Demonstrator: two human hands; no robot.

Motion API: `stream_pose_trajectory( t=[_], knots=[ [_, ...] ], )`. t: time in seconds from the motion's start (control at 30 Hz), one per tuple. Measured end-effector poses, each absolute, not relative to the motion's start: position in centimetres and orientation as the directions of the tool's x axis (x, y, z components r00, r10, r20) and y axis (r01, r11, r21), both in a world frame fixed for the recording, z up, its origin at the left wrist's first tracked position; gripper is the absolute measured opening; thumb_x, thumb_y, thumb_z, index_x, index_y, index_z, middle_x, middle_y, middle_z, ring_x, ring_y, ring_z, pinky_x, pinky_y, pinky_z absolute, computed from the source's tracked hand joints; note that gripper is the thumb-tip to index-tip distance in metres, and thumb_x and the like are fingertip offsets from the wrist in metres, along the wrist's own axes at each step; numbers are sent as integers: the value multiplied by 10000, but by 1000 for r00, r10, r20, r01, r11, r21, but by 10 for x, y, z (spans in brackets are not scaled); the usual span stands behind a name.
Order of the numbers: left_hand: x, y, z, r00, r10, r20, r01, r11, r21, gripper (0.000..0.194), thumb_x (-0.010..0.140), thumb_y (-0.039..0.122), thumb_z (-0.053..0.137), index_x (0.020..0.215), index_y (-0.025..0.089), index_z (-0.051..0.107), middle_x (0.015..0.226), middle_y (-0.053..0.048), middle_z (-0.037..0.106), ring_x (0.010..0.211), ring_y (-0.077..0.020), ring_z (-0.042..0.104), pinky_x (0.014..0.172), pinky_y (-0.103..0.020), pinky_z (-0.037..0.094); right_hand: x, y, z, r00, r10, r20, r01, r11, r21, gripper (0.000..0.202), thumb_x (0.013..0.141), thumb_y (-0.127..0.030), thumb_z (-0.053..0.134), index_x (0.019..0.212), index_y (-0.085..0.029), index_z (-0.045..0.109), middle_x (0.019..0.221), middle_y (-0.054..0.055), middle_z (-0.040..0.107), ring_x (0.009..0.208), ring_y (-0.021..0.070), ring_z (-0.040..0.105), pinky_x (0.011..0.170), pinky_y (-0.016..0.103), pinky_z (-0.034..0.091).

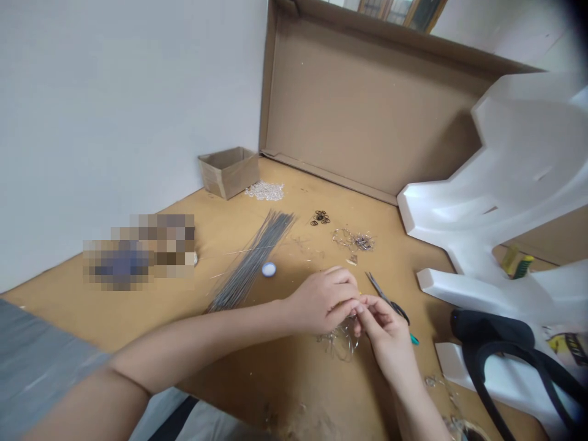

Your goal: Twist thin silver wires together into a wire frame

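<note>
My left hand [325, 299] and my right hand [384, 331] meet over the table, fingertips pinched together. What they hold is too small and too covered by the fingers to name. Just below the fingertips lies a loose heap of thin, shiny looped wire [339, 344]. Beyond my right hand are scissors [380, 289] with dark blades, partly hidden by the hand. To the left of my hands runs a bundle of long grey wires [257, 260], with a small white round disc with a blue rim [269, 269] beside it.
At the back stand an open cardboard box [225, 177], a pile of clear small pieces [266, 190], black rings [321, 217] and tangled wire bits [362, 241]. A big cardboard panel [367, 110] leans behind. White foam [519, 147] and a black strap [478, 367] border the right.
</note>
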State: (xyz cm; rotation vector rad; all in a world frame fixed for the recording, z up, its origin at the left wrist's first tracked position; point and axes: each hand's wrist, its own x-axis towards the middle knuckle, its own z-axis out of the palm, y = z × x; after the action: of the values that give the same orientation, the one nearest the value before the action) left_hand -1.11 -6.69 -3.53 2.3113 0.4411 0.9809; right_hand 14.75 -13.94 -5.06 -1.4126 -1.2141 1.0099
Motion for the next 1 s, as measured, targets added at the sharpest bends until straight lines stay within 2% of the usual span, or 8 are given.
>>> stream_pose_trajectory(
  t=[0.13,0.23,0.37,0.43,0.63,0.8,1.0],
  knots=[
    [-11,-68,-32,680,502,534,110,-790,603,204,849,179,407,753,165,587,830,-84,559,784,-183,493,715,-281,378,144,-144,-46,45,999,-15,217,-24,-976,206,736,-369,660,778,-167,654,533,-1,591,506,129,536,523,255,445],
    [-10,-67,-34,670,541,509,88,-738,669,180,849,193,427,774,158,587,848,-75,565,783,-164,511,713,-265,392,147,-142,-48,89,995,-53,146,-65,-987,200,698,-358,704,735,-168,655,496,-18,580,448,101,507,472,223,422],
    [-9,-66,-35,697,642,320,105,-533,839,181,850,299,479,841,160,594,830,-36,586,753,-128,542,684,-232,416,155,-140,-55,181,983,-20,22,-24,-999,149,741,-330,682,755,-191,630,528,-38,574,462,74,480,464,186,391],
    [-9,-66,-34,735,640,225,140,-467,873,175,823,319,523,839,162,599,800,-18,593,724,-116,548,655,-217,420,158,-140,-58,182,983,0,-3,1,-1000,128,758,-313,671,757,-194,623,543,-39,572,479,71,477,471,181,385],
    [-11,-67,-31,744,627,233,232,-569,789,112,796,258,549,809,163,607,769,-9,591,709,-115,542,656,-217,409,157,-140,-56,156,988,-8,11,-10,-1000,131,751,-309,678,752,-188,626,541,-31,574,492,81,485,486,194,395],
    [-12,-67,-29,780,556,288,246,-695,676,159,841,226,472,783,158,604,753,-19,575,718,-129,521,668,-232,386,156,-138,-56,155,988,-20,46,-28,-999,138,731,-316,692,746,-192,634,538,-30,584,489,84,497,484,195,406],
    [-11,-66,-34,757,586,289,212,-639,740,112,801,211,496,766,159,588,731,1,560,660,-101,505,614,-199,377,156,-139,-56,145,989,-22,54,-30,-998,154,718,-328,701,736,-187,642,534,-26,590,480,82,499,482,194,412]
  ],
)
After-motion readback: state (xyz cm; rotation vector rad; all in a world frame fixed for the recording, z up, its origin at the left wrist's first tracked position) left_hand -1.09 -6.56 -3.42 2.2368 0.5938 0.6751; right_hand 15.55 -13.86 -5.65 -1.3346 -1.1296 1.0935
